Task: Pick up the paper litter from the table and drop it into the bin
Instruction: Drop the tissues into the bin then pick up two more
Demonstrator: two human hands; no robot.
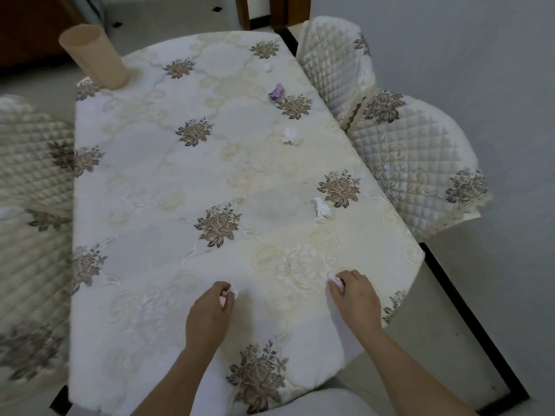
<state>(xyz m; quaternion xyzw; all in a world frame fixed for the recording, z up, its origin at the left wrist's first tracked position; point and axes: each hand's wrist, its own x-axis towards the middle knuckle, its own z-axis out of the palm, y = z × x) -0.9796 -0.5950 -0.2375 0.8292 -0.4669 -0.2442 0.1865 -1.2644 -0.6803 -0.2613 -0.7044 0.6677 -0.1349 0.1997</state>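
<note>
Both hands are low over the near end of the table, palms down, each holding paper.
- Left hand (210, 310): fingers curled, tips clamped on a small white wad (230, 294). The wad is at the tablecloth (156, 181); can't tell if it's lifted or still touching.
- Right hand (357, 298): thumb and fingertips pinched on a second white wad (335, 280), next to the pale embroidered flower near the table's right edge. Again can't tell lifted vs touching.
- The hands are well apart, nothing between them but cloth.

Loose litter, all on the right half of the cloth, going away from the person:
- White crumpled piece (321, 209), just beside a brown rose motif.
- Another white crumple (290, 136), mid-table.
- Purple crumpled paper (277, 93), touching the edge of the next rose motif.
- Tiny white scrap (268, 66), near the far edge.

Beige cylindrical bin (93, 57) is at the far left corner, mouth open, well apart from all the litter. Its base overlaps the corner; can't tell if it sits on the cloth or past it.

Quilted chair covers flank the table: right chair (414, 151), left chair (30, 163).
</note>
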